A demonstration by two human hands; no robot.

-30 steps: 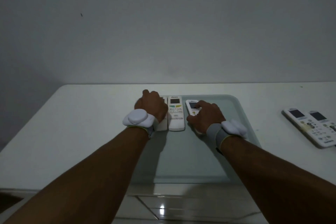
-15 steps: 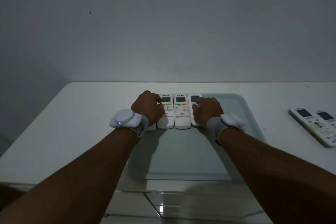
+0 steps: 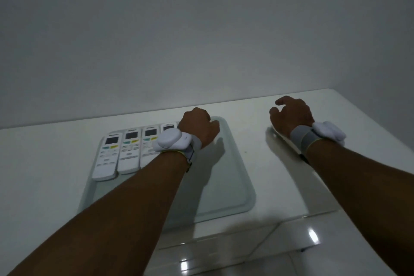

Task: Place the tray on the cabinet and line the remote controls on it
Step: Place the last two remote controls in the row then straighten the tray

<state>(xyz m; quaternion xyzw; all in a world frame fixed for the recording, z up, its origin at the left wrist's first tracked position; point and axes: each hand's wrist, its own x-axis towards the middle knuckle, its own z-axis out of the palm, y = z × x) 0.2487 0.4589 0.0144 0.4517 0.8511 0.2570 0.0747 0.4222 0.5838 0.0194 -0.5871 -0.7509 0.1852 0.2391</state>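
A pale translucent tray lies on the white cabinet. Several white remote controls lie side by side on its left part: one at the left, a second, a third, and another mostly hidden behind my left wrist. My left hand is a closed fist over the tray's far edge, just right of that row, with nothing seen in it. My right hand hovers over the cabinet right of the tray, fingers curled and apart. A blurred pale shape lies under it.
A plain grey wall rises right behind the cabinet. The cabinet's front edge runs below the tray, with glossy floor tiles beneath. The cabinet's right edge slants down at the far right. The right half of the tray is bare.
The view has swung right. My right hand left the row of remotes and moved right, off the tray. My left hand shifted from the row's left end to its right end.
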